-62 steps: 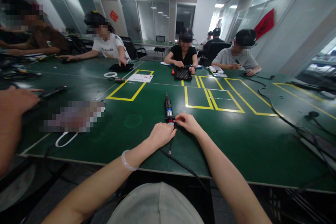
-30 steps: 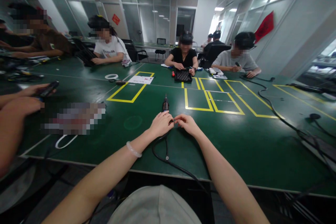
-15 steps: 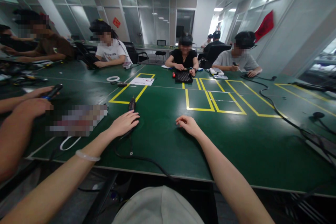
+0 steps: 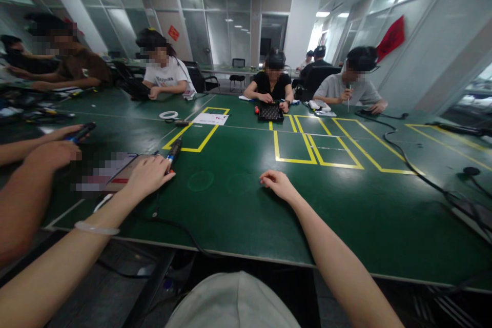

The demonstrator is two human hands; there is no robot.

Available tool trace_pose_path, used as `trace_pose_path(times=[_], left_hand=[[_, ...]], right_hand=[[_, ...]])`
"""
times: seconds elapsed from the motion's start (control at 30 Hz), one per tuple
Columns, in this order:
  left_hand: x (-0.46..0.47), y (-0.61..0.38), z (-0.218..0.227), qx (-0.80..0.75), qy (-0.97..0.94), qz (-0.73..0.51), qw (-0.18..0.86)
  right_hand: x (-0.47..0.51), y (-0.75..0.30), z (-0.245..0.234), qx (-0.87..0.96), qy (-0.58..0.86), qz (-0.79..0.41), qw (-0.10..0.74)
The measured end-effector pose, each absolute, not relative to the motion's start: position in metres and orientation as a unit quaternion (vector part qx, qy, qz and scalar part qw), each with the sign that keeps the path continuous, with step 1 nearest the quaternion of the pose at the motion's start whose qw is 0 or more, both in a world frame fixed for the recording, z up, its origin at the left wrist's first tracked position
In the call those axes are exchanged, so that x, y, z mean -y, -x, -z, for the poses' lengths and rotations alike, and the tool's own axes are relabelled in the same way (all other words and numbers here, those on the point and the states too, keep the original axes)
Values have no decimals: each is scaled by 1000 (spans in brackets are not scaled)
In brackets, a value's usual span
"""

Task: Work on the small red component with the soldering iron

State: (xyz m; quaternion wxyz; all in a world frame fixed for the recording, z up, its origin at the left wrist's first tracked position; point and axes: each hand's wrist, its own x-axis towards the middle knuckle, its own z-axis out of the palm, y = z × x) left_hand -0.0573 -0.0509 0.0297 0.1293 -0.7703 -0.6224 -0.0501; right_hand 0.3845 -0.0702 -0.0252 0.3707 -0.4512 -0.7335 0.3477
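My left hand [image 4: 148,175] lies over the rear end of a black corded electric screwdriver [image 4: 173,152] on the green table [image 4: 246,200], fingers curved around it, at the left of the table near a blurred flat item. The tool's black cable [image 4: 172,225] trails back over the table's front edge. My right hand [image 4: 277,183] rests on the table in the middle, fingers loosely curled and pinched together; whatever they hold is too small to make out.
A neighbour's two hands [image 4: 54,151] at the left hold a dark tool. Yellow tape rectangles [image 4: 307,146] mark the table. Across it several people sit; one works over a black tray [image 4: 271,111]. A paper sheet [image 4: 210,119], a white ring [image 4: 168,114] and cables [image 4: 407,164] lie about.
My left hand has slid the screwdriver from the table's middle to the left, dragging its cable along. My right hand has let go of the tool and stayed in the middle.
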Motion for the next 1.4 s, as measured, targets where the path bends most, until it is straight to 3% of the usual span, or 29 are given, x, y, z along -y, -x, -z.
trace_pose_path(times=[0.2,0.43,0.53,0.7,0.83,0.93,1.2,1.4], left_hand=[[58,44,-26,629,755,22,184],[58,28,-45,669,716,100,173],[58,-8,-55,655,733,185,15],[65,-107,-48,473,681,343,-441],[68,-171,-28,401,613,361,-578],[66,-194,-11,386,619,368,-576],[70,-191,5,382,760,369,-373],[68,-190,10,386,740,374,-403]], right_hand=[[70,-386,26,738,450,-343,367],[70,-385,25,741,451,-338,365],[70,-383,25,730,443,-366,369],[68,-381,27,690,424,-441,387],[67,-379,26,654,415,-494,395],[68,-377,25,606,393,-566,398],[73,-374,25,551,380,-639,379],[71,-377,24,546,357,-622,433]])
